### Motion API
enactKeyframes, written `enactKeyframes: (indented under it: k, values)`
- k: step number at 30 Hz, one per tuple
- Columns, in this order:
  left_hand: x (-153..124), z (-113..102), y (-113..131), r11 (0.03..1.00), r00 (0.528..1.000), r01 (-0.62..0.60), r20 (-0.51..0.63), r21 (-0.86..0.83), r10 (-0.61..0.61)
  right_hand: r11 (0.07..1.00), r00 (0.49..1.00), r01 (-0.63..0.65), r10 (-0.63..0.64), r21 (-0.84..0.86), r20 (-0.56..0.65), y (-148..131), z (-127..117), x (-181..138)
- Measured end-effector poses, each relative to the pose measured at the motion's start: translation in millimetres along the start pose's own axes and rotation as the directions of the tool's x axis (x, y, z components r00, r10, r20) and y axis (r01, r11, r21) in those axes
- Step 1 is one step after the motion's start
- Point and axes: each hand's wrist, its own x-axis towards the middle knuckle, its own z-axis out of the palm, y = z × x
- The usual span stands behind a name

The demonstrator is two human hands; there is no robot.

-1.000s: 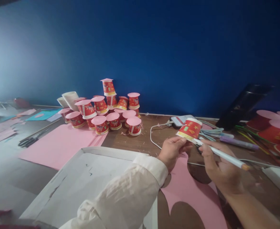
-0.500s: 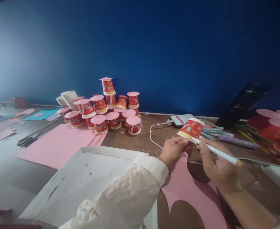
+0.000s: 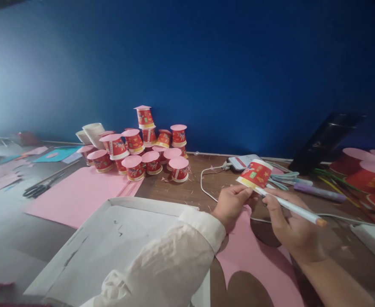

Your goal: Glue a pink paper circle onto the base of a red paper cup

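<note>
My left hand (image 3: 234,204) pinches the rim of a red paper cup (image 3: 255,174) with yellow patterns and a yellow band, held tilted above the table. In my right hand (image 3: 291,228) is a white marker pen (image 3: 297,208) with an orange end. Its tip points at the cup's rim, though my fingers partly hide whether they touch. Beneath both hands lies a pink paper sheet (image 3: 251,256) with rounded pieces cut out of it.
Red cups topped with pink paper discs (image 3: 178,163) stand stacked near the blue wall. A white box lid (image 3: 123,230), pink sheets (image 3: 78,196) and scissors (image 3: 40,189) are leftward. A phone (image 3: 243,161), black bottle (image 3: 326,143) and purple marker (image 3: 318,192) lie rightward.
The marker's tip has shifted slightly left along the cup's rim, with my right hand nearly in place. My left hand still holds the cup, and the rest stays put.
</note>
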Motion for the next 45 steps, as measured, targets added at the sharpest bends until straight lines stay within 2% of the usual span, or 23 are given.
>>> enactKeyframes:
  k: [4, 7, 12, 16, 21, 25, 29, 34, 42, 45]
  values:
    - [-0.5, -0.1, -0.7, 1.000, 1.000, -0.001, 0.003, 0.029, 0.001, 0.999, 1.000, 0.022, -0.023, -0.036, -0.019, 2.4, 0.7, 0.8]
    - [-0.5, 0.6, -0.7, 0.999, 1.000, 0.001, -0.012, 0.048, -0.001, 0.999, 0.999, 0.044, -0.044, -0.021, 0.010, 1.9, 0.8, 1.9]
    - [-1.4, 2.8, 1.5, 0.997, 0.999, -0.019, -0.025, 0.072, 0.021, 1.000, 1.000, 0.011, -0.012, -0.025, -0.024, -2.5, 1.8, 3.2]
    - [-3.2, 5.1, 3.3, 0.990, 0.999, -0.029, -0.027, 0.138, 0.033, 0.998, 0.998, 0.064, -0.064, -0.008, 0.007, -3.4, 2.6, 3.5]
    - [-1.6, 5.3, -0.2, 0.985, 0.996, -0.081, -0.031, 0.152, 0.087, 0.999, 0.997, 0.051, -0.051, -0.016, -0.051, -1.0, 3.0, 2.6]
    - [3.0, 0.8, -6.0, 0.976, 0.997, -0.077, -0.006, 0.202, 0.079, 0.992, 0.992, 0.121, -0.122, -0.039, -0.029, -3.3, 2.6, 4.7]
    - [6.5, -4.0, -12.3, 0.962, 0.995, -0.094, -0.010, 0.255, 0.099, 0.985, 0.985, 0.146, -0.154, -0.095, -0.078, -5.3, 3.0, 6.9]
    - [6.5, -3.1, -16.1, 0.975, 0.997, -0.067, -0.007, 0.212, 0.071, 0.976, 0.980, 0.179, -0.188, -0.128, -0.066, -4.4, 4.4, 6.5]
    - [1.8, 4.6, -8.1, 0.999, 0.999, -0.033, -0.029, 0.026, 0.034, 0.997, 0.991, 0.069, -0.071, -0.022, -0.110, 0.8, 3.4, 0.5]
    - [1.4, 4.7, -7.1, 1.000, 0.999, -0.024, -0.038, 0.007, 0.024, 0.998, 0.992, 0.061, -0.063, -0.020, -0.105, 1.9, 3.0, 0.7]
